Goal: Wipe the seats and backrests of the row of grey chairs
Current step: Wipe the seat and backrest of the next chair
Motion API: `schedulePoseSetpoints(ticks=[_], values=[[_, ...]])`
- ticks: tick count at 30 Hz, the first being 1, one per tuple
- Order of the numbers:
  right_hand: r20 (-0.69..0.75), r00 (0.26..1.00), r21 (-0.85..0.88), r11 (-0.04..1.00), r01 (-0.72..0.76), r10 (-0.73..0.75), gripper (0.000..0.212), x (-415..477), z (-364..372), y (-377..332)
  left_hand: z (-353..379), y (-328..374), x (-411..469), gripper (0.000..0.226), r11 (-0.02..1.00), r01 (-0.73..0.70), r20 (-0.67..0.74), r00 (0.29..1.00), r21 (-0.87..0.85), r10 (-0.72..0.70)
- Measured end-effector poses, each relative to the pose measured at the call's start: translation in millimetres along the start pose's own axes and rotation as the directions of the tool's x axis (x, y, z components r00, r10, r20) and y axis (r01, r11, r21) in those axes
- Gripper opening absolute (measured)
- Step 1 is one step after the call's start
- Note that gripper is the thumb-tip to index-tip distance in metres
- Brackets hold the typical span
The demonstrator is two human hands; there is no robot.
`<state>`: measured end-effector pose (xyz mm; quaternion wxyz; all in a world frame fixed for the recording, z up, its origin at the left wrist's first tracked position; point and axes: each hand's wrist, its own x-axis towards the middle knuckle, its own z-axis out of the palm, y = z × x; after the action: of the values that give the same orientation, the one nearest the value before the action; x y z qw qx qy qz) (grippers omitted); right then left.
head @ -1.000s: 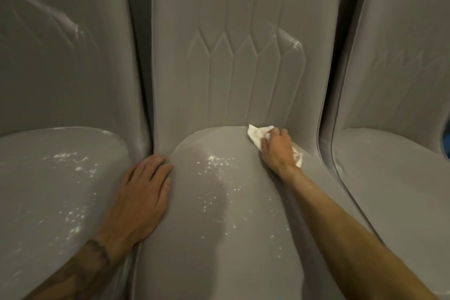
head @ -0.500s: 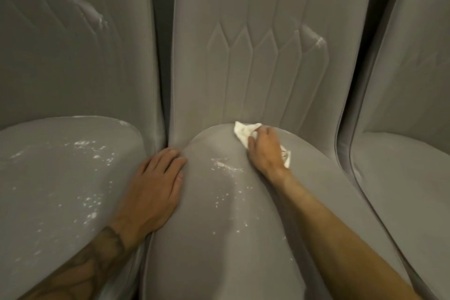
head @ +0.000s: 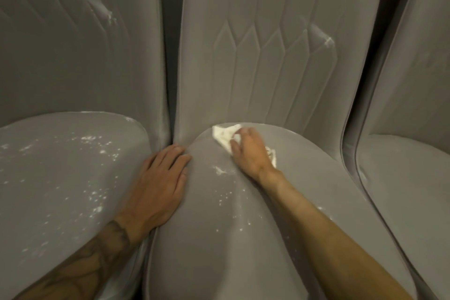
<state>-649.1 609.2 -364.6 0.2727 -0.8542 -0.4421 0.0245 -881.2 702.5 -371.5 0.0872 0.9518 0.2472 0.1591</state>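
Three grey chairs stand side by side. The middle chair's seat (head: 207, 238) carries white specks, and its quilted backrest (head: 280, 44) has a white smear at the upper right. My right hand (head: 250, 153) presses a white cloth (head: 224, 137) onto the back of this seat, fingers curled over it, just in front of the backrest. Flat on the seat's left edge lies my left hand (head: 158, 182), fingers straight, reaching toward the gap between the chairs.
The left chair's seat (head: 60, 178) is dotted with white specks, and its backrest (head: 73, 44) bears a white streak. The right chair (head: 409, 178) looks mostly free of marks. A dark narrow gap (head: 170, 56) separates the left and middle backrests.
My right hand has slid the cloth leftward along the back of the middle seat. The view has shifted so the chairs sit further right. My left hand stays on the seat's edge.
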Motion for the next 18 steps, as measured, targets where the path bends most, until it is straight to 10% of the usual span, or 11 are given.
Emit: schedulePoseSetpoints(ticks=[4, 10, 18], values=[[0.150, 0.952, 0.024, 0.964, 0.265, -0.266, 0.024, -23.4, -4.4, 0.9, 1.0, -2.2, 0.4, 0.054, 1.000, -0.004, 0.000, 1.000, -0.003, 0.004], [-0.025, 0.997, -0.087, 0.993, -0.081, 0.079, 0.033, 12.1, -20.8, 23.6, 2.7, -3.4, 0.0, 0.049, 1.000, -0.020, -0.032, 0.999, -0.008, 0.020], [0.164, 0.954, -0.005, 0.966, 0.257, -0.253, 0.026, -22.9, -9.3, -1.0, 1.8, -4.1, -0.4, 0.054, 1.000, -0.004, -0.013, 1.000, -0.021, 0.004]])
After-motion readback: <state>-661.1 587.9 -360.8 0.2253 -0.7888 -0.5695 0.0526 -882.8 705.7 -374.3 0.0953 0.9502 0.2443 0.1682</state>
